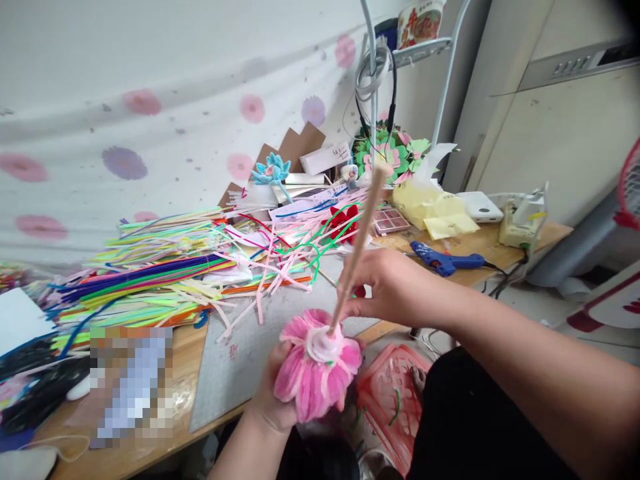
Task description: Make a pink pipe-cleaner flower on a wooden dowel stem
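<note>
A pink fuzzy flower, made of pipe cleaners, is tipped with its underside toward me. My left hand cups it from the left and below, fingers mostly hidden behind the petals. From the pale coiled base a light brown stick stem rises, leaning to the right. My right hand is at the lower part of this stem, thumb and fingers curled around it just above the base. Its far fingertips are partly hidden by the stem.
Bundles of colourful pipe cleaners cover the left of the table, beside a grey cutting mat. A blue glue gun lies at right. Behind are a blue flower and a green-pink bouquet. A pink basket is below.
</note>
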`<state>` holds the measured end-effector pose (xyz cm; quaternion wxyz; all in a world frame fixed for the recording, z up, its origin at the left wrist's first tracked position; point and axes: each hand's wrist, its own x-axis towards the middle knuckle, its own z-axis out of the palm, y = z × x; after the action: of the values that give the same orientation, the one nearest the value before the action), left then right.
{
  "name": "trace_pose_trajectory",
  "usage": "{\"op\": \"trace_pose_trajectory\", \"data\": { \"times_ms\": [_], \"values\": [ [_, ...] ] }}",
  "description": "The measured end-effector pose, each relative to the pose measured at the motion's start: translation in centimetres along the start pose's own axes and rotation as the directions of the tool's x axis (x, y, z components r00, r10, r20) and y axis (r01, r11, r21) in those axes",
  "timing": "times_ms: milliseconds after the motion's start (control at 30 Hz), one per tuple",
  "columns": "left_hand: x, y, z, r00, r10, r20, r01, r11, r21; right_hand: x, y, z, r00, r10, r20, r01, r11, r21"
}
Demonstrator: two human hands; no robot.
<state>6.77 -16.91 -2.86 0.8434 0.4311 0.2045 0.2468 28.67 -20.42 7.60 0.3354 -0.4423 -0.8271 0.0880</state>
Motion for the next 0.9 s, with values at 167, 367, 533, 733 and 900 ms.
{"op": "trace_pose_trajectory", "data": {
  "times_ms": [167,367,533,733,900],
  "values": [
    [-0.5,1.6,0.3,1.000,0.029,-0.010,-0.029,0.998,0.053,-0.1,0.9,-0.6,0.993,-0.105,0.062,0.107,0.994,-0.022],
    [-1.5,6.4,1.6,0.998,0.021,0.064,-0.058,0.751,0.658,0.9,-0.6,-1.2,0.947,-0.068,0.313,0.160,0.947,-0.278],
    [-2.5,8.9,3.5,0.950,0.293,0.112,-0.131,0.045,0.990,3.1,-4.1,-2.1,0.885,0.091,0.456,0.168,0.852,-0.496],
    [-3.7,7.1,2.5,0.658,0.712,0.247,-0.042,-0.293,0.955,3.8,-8.3,-1.0,0.872,0.262,0.414,-0.018,0.861,-0.508],
    [-4.7,6.5,1.0,0.387,0.892,0.232,-0.100,-0.209,0.973,1.7,-9.9,2.4,0.954,0.218,0.204,-0.139,0.929,-0.342]
  ]
}}
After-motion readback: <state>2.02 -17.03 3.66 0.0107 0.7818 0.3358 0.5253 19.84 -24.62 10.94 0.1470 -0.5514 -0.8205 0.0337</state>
